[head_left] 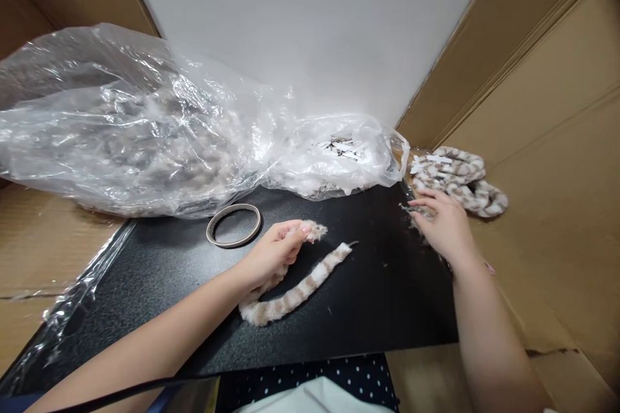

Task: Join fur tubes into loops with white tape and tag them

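Note:
My left hand pinches one end of a furry striped beige-and-white strip that curves in a U on the black board. The strip's other end, with a short wire tip, points toward the middle of the board. My right hand rests at the board's right edge, fingers stretched toward a pile of similar furry strips lying on cardboard; small fluff bits lie under its fingers, and whether it holds any I cannot tell.
A large crumpled clear plastic bag holding more furry material lies across the back left. A roll of thin tape sits on the board near my left hand. Cardboard walls enclose the space, with a white panel behind.

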